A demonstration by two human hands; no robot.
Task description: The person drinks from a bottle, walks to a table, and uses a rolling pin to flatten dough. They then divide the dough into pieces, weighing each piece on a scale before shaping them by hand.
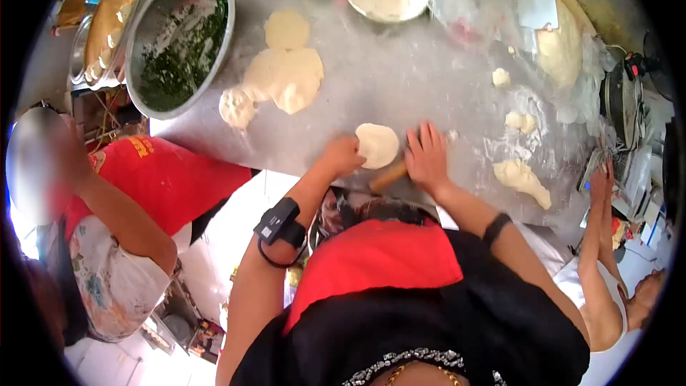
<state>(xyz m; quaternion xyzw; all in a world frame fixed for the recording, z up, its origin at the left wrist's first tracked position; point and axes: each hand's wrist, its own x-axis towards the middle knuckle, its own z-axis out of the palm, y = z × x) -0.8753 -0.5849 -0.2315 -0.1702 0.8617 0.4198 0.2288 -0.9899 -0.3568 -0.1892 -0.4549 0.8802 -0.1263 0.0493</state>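
A thin round dough wrapper (377, 146) lies on the metal table in front of me. My left hand (344, 155) is closed, its fingers pinching the wrapper's left edge. Just right of the wrapper, my right hand (427, 157) lies palm down with fingers stretched out over a wooden rolling pin (388, 177). The pin's near end sticks out to the left, below the wrapper; the rest is hidden under the palm. Farther left are overlapping rolled dough rounds (286, 75).
A steel bowl (221, 43) of chopped greens stands left, a flour bowl (350, 0) at the back. Dough pieces (520, 175) lie right, near a large dough mass (561, 46) under plastic. One person in a red apron (161, 179) is left; another person's arms (597, 221) reach in right.
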